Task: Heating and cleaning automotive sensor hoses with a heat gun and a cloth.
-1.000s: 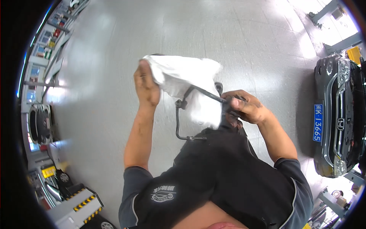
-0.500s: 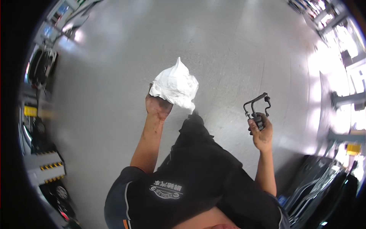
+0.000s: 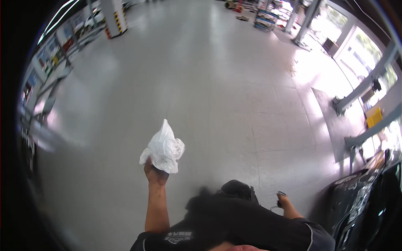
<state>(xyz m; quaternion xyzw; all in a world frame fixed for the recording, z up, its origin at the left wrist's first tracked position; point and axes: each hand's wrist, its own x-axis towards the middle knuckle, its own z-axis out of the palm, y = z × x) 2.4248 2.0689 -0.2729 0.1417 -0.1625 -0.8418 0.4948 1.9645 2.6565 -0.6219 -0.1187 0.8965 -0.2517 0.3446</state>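
Observation:
My left hand [image 3: 156, 172] is closed around the lower part of a crumpled white plastic bag [image 3: 164, 146], held up in front of me. The bag rises to a point at its top, and whatever it may contain does not show. Dark smudges mark the hand. At the lower right, my right hand [image 3: 284, 201] hangs by my side, closed on a dark bent-wire frame tool [image 3: 275, 208]. Only a thin curved piece of that tool shows; the rest is hidden by the hand.
A smooth grey workshop floor [image 3: 197, 83] spreads ahead. Close on my right stands a dark car [image 3: 356, 205]. Lift posts [image 3: 364, 92] line the right by the windows. A striped pillar [image 3: 114, 19] stands far left, and a blue tool cart [image 3: 265, 20] at the far right.
My view has tilted up, showing more of the workshop ahead. The bag in my left hand sits lower and further left. My right hand has dropped toward my side with the frame tool.

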